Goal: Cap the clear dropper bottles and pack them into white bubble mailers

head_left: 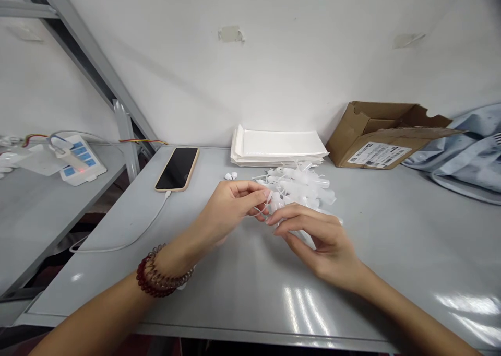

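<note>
Side bench (39, 230), grey, beyond the left edge of the main bench: we list one white power strip (94, 169) with blue patches and a small red light, lying near its right edge.

Main bench (235, 293), grey, its back edge along the wall. Red and yellow wires (143, 141) at its back left corner.

One phone (177, 169), dark screen up, pale case, near the back left corner; a white charging cable (97, 250) runs from its lower end in a loop toward the left edge.

Bracelets (156, 275), beaded or coiled, dark red and brownish, on the left wrist.

Left hand (235, 204), over the middle of the bench: thumb and fingers pinched together on a thin white cord (257, 210).

Two small white pieces (230, 176), just behind that hand.

One stack of white trays (282, 144), at the middle of the back edge.

One heap of white plastic pieces (303, 186), in front of the stack; we see tubes and thin cords among them.

Right hand (321, 236), fingers bent, tips at the heap's near side; we cannot tell whether it grips a piece.

One cardboard box (354, 131), open, labelled, toward the back right corner.

One pale blue bundle (469, 142), crumpled, at the right, beside the box.
</note>
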Demonstrator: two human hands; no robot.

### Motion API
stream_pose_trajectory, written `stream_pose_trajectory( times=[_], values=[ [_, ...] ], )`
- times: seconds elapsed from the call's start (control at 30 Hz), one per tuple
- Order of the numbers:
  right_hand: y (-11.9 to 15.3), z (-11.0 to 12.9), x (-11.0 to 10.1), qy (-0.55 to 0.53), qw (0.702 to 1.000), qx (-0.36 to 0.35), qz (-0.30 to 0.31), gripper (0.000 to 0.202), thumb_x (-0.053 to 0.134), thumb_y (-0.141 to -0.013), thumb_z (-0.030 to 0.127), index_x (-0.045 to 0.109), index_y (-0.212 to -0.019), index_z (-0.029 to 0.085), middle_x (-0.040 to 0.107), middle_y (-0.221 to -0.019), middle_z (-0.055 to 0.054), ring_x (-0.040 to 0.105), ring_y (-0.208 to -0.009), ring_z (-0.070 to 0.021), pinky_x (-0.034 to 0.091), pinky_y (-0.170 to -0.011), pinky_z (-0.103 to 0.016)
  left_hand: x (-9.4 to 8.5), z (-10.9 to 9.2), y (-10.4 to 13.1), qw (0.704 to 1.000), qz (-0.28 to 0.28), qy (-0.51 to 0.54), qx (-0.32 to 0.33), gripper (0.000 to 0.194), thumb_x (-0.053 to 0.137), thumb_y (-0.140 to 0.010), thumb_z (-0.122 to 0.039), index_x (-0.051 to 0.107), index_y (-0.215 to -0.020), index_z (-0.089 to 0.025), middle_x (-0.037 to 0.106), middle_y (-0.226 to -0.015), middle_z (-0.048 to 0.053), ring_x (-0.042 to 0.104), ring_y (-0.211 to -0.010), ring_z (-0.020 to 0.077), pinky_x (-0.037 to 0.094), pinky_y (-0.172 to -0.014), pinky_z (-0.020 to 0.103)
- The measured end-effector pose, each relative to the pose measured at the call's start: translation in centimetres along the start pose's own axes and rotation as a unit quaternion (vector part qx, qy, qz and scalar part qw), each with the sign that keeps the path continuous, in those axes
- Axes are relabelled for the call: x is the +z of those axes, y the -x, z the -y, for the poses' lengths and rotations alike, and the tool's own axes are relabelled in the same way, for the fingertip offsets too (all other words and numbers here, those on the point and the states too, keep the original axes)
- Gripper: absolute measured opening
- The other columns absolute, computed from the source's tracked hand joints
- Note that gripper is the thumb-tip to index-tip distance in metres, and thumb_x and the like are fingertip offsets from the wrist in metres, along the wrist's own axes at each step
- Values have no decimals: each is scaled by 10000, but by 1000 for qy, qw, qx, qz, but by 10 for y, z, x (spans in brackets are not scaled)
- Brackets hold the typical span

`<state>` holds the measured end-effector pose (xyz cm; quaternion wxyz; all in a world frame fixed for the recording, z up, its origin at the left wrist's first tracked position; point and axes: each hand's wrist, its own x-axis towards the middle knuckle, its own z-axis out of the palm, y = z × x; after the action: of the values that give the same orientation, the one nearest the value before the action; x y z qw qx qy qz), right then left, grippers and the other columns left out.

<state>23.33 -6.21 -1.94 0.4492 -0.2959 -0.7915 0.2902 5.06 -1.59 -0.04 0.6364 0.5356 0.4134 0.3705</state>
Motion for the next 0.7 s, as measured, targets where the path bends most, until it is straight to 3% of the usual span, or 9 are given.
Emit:
stream_pose_trajectory(
  times=[0.37, 0.7],
  values=[
    [-2, 9, -2, -66, 997, 26, 34, 288, 495, -760, -10, 648, -848, 219, 675, -890, -30, 637, -856, -161, 545, -788, -367, -2, -13, 4, 988, 50, -143, -4, 124, 602, -802, -226, 695, -786, -145, 635, -629, -5, 592, -580, 109, 518, -583, 232],
    [-3, 12, -10, -176, 976, 104, 71, 209, 562, -770, 25, 662, -784, 209, 678, -864, -21, 646, -801, -136, 561, -754, -318, 0, -18, 5, 990, 69, -111, -48, 105, 597, -786, -176, 685, -736, -151, 588, -579, -28, 561, -537, 93, 504, -535, 212]
  ],
)
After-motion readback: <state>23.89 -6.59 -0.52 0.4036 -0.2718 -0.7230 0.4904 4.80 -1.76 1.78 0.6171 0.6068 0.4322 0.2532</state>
